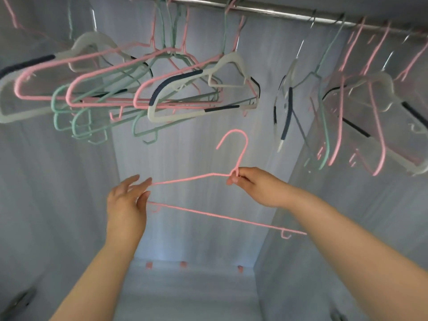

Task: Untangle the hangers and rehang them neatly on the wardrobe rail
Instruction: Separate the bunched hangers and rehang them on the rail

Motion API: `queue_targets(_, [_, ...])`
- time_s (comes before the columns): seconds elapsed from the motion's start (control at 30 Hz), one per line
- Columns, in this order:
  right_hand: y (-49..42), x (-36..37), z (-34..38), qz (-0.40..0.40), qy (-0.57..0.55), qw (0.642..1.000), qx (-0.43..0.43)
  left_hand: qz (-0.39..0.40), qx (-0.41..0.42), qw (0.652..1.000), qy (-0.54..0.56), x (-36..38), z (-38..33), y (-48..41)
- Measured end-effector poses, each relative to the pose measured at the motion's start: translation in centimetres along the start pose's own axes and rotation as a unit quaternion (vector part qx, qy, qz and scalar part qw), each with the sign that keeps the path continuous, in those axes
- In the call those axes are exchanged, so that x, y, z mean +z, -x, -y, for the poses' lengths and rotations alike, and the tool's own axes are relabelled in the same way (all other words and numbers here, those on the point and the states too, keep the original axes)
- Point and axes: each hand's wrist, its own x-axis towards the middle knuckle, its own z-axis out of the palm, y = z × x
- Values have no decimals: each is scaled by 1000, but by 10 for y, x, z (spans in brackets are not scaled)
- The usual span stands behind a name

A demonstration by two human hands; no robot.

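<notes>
I have one pink hanger point(222, 215) free of the tangle, held in open air well below the rail point(289, 13) and roughly under its middle. My right hand point(254, 186) is pinched shut on the neck, just under the hook, which points up toward the rail. My left hand point(127, 200) is only half closed: fingertips point(146, 181) and thumb loosely bracket the hanger's near shoulder, top wire and bottom bar, more a steadying touch than a grip.

The risks, as I judge them, all sit above me. Below the rail's left stretch hangs a knot of pink, green and white hangers point(129, 93), their bars crossing each other; below its right stretch is a second bunch point(361, 112), swinging or at least blurred (I cannot tell which). The bare length of rail between the two is narrow. If I lift straight up without turning the hanger square to the rail, its shoulders could slide through a neighbour's triangle and lock in again. The small notch hooks on the bottom bar could also snag a wire on the way up.

Another worry is the grip itself: one pinch at the neck lets the hanger pivot, and with the left hand this loose the far end may swing into the right bunch. The hook's opening also has to face the rail, or it will glance off.
</notes>
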Motion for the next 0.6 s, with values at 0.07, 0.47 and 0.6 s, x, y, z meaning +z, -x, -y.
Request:
queue_targets(0.07, [9,0,14,5,-18,1000,13,13,-51,999,4,16,-7,5])
queue_targets(0.47, [12,17,59,-148,-488,840,184,406,-145,845,317,4,-62,70])
queue_targets(0.6, [-8,9,73,-241,-517,800,188,500,-93,768,390,-21,-79,72])
